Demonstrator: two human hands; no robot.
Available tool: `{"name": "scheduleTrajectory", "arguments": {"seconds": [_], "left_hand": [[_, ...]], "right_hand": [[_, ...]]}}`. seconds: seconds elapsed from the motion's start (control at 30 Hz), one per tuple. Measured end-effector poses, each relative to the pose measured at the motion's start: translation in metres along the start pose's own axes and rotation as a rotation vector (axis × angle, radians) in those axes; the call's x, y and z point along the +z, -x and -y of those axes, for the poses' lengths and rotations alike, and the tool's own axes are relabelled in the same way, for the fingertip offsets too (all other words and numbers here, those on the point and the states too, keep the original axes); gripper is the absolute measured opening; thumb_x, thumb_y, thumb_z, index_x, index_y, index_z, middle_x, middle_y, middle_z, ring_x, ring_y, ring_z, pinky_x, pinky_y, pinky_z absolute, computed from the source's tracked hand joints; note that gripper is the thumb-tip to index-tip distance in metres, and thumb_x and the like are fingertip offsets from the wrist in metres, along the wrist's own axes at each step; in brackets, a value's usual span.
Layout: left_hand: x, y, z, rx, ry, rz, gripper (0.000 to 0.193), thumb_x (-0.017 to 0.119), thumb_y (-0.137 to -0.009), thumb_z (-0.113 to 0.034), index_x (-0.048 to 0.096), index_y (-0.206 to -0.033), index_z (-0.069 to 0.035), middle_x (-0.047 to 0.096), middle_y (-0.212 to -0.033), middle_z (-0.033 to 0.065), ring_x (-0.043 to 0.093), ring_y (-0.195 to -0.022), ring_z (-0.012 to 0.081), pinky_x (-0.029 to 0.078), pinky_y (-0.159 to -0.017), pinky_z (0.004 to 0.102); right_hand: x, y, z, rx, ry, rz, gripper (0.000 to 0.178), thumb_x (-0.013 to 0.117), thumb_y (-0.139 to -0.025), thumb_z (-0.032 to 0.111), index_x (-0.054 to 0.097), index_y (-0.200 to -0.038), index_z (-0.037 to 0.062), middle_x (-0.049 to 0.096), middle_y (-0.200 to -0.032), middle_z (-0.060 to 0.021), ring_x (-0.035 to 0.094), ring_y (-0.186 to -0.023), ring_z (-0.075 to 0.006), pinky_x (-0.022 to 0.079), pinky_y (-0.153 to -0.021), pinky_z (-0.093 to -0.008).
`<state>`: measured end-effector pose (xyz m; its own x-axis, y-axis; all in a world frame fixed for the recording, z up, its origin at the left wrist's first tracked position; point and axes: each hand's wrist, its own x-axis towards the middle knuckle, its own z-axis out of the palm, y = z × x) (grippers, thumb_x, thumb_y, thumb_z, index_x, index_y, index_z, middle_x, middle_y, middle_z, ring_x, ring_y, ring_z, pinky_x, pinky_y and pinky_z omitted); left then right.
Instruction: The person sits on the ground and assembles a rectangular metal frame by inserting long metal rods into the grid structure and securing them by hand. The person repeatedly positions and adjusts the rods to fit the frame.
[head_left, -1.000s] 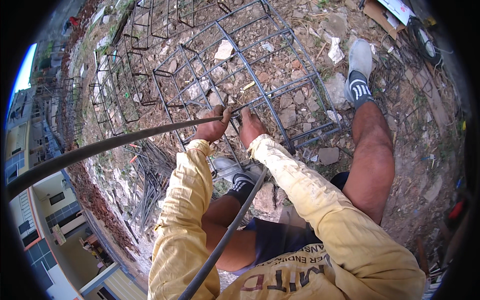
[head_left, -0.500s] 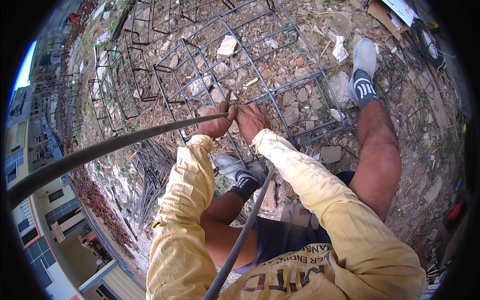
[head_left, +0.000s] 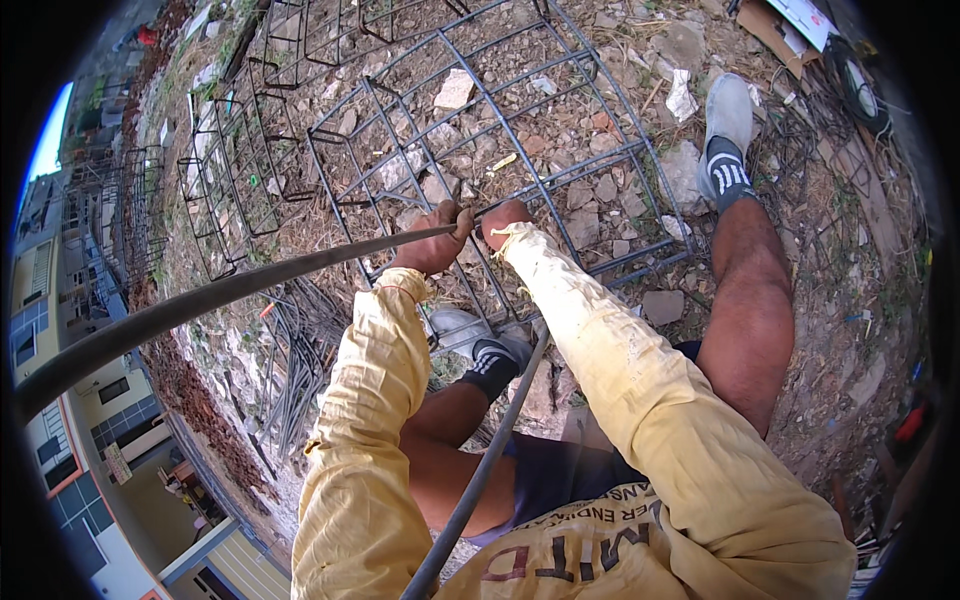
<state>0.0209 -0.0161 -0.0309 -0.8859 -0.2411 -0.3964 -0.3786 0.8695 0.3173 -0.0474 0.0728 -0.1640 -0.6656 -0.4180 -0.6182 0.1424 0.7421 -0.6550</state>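
Observation:
My left hand [head_left: 432, 250] is closed, thumb and fingers together, at a bar of the steel rebar cage [head_left: 487, 95]. What it grips is hidden. Right beside it, my right hand [head_left: 504, 220] is turned so that mostly its back and wrist show; its fingers are out of sight, close to the same bar. A long dark rod- or cord-like thing [head_left: 230, 287] runs from the left edge and crosses my left hand. I cannot tell whether the hand holds it. A second one [head_left: 485, 470] slants down between my forearms.
More rebar frames [head_left: 215, 160] stand at the far left. A bundle of thin rods [head_left: 305, 360] lies left of my left foot. Stones and rubble cover the ground around the cage. My right foot [head_left: 729, 120] is set right of it. Cardboard [head_left: 775, 38] lies at the far right.
My right hand has turned over at the wrist, so its fingers no longer show. The left hand stays in place at the bar.

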Motion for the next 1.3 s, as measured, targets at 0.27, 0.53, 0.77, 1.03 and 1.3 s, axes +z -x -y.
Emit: {"name": "scheduleTrajectory", "arguments": {"seconds": [0.27, 0.53, 0.77, 1.03, 1.3], "left_hand": [[-0.001, -0.027, -0.028, 0.116, 0.027, -0.02, 0.045, 0.042, -0.098, -0.044, 0.06, -0.099, -0.002, 0.063, -0.093, 0.0241, 0.061, -0.091, 0.0448, 0.048, -0.08, 0.05], [0.01, 0.007, 0.018, 0.031, -0.045, -0.043, 0.023, 0.044, -0.099, -0.031, 0.057, -0.101, -0.012, 0.059, -0.095, 0.0212, 0.063, -0.081, 0.042, 0.052, -0.067, 0.0506], [-0.001, -0.001, -0.002, 0.002, -0.006, 0.02, 0.046, 0.042, -0.098, -0.045, 0.058, -0.098, -0.002, 0.062, -0.091, 0.026, 0.06, -0.091, 0.0465, 0.047, -0.08, 0.0514], [0.021, -0.003, 0.038, -0.041, -0.045, 0.018, 0.038, 0.04, -0.1, -0.039, 0.056, -0.102, -0.004, 0.061, -0.087, 0.0245, 0.059, -0.088, 0.0455, 0.046, -0.077, 0.0523], [0.018, -0.016, 0.015, -0.017, 0.036, -0.006, 0.043, 0.04, -0.1, -0.043, 0.055, -0.098, -0.003, 0.062, -0.091, 0.0282, 0.058, -0.089, 0.0494, 0.046, -0.076, 0.055]], "right_hand": [[0.034, -0.075, -0.086, -0.255, -0.016, 0.122, 0.018, 0.064, -0.08, 0.015, 0.07, -0.095, 0.0056, 0.069, -0.095, -0.0167, 0.068, -0.092, -0.0274, 0.055, -0.076, -0.0399], [-0.015, 0.062, -0.001, -0.137, -0.163, 0.018, 0.028, 0.053, -0.085, 0.006, 0.059, -0.112, 0.009, 0.067, -0.101, -0.0221, 0.064, -0.099, -0.0394, 0.049, -0.084, -0.0471], [-0.022, 0.06, -0.018, -0.499, -0.033, -0.083, 0.027, 0.052, -0.089, 0.009, 0.057, -0.116, 0.0128, 0.057, -0.113, -0.0198, 0.061, -0.099, -0.0431, 0.048, -0.084, -0.0504], [-0.019, 0.062, 0.001, -0.418, 0.016, -0.023, 0.021, 0.051, -0.093, 0.021, 0.059, -0.107, 0.0077, 0.058, -0.11, -0.0213, 0.061, -0.1, -0.0424, 0.049, -0.083, -0.0504], [-0.043, 0.04, 0.01, -0.133, 0.026, 0.109, 0.034, 0.069, -0.079, 0.027, 0.07, -0.102, 0.003, 0.068, -0.106, -0.0227, 0.064, -0.105, -0.0374, 0.052, -0.091, -0.0449]]}}
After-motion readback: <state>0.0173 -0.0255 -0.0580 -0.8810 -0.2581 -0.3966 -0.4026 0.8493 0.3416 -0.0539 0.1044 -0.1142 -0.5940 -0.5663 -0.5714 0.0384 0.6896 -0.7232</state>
